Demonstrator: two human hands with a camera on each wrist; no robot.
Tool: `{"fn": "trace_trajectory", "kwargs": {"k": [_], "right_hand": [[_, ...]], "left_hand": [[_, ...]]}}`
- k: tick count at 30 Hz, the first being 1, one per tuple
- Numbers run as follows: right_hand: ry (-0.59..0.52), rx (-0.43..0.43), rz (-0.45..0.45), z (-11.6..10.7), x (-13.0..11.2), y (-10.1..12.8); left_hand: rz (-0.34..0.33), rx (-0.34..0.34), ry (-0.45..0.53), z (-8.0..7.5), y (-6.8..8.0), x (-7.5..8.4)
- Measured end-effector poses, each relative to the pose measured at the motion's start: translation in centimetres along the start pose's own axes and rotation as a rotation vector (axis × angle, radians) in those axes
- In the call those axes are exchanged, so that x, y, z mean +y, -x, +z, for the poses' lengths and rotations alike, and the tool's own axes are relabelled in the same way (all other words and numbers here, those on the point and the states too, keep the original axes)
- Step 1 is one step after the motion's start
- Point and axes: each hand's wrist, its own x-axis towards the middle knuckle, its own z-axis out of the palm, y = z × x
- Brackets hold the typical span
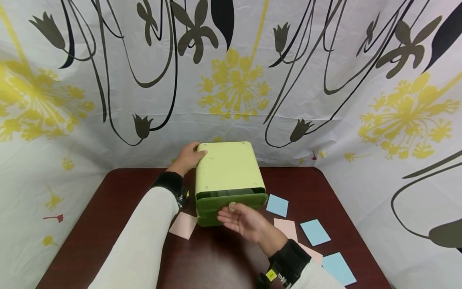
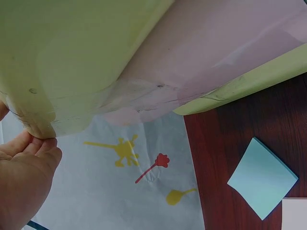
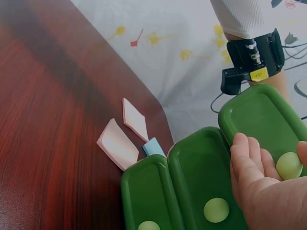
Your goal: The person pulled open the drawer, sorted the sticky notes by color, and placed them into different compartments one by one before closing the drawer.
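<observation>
A small pale yellow-green drawer unit [image 1: 229, 166] stands on the table with stacked dark green drawers. Its top drawer [image 3: 261, 117] juts out a little past the others, leaving a dark gap under the casing's front edge. My left hand [image 1: 189, 157] grips the rear left edge of the casing, thumb on top; in the left wrist view its fingertips [image 2: 45, 146] curl at the casing's edge. At the front, my right hand [image 1: 247, 222] pinches the top drawer's round light-green knob [image 3: 289, 166] between thumb and fingers. A lower drawer [image 3: 201, 167] bears a matching knob.
Blue sticky notes [image 1: 277, 205] and pink sticky notes [image 1: 286, 228] lie scattered to the unit's right. One pink note [image 1: 183, 225] is at its left front corner. The dark red-brown table [image 1: 202, 265] backs onto a flower-patterned curtain [image 1: 238, 132].
</observation>
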Motion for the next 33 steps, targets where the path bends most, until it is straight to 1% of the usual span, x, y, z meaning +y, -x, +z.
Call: {"fn": "trace_trajectory", "kwargs": {"k": [10, 18, 23, 27, 33], "right_hand": [[-0.008, 0.013, -0.013, 0.1, -0.4, -0.8], [-0.03, 0.04, -0.016, 0.3, -0.7, -1.4], [-0.013, 0.039, -0.017, 0.2, -0.9, -1.5], [-0.002, 0.034, -0.016, 0.1, -1.0, -1.6], [0.005, 0.033, -0.02, 0.0, -1.1, -1.7]], "left_hand": [[0.001, 0.011, 0.002, 0.0, 0.1, 0.1], [-0.012, -0.004, -0.012, -0.1, 0.2, 0.2], [-0.008, -0.018, -0.016, 0.0, 0.3, 0.3], [-0.006, -0.021, -0.012, 0.0, 0.1, 0.1], [-0.009, -0.013, -0.014, -0.1, 0.0, -0.1]]}}
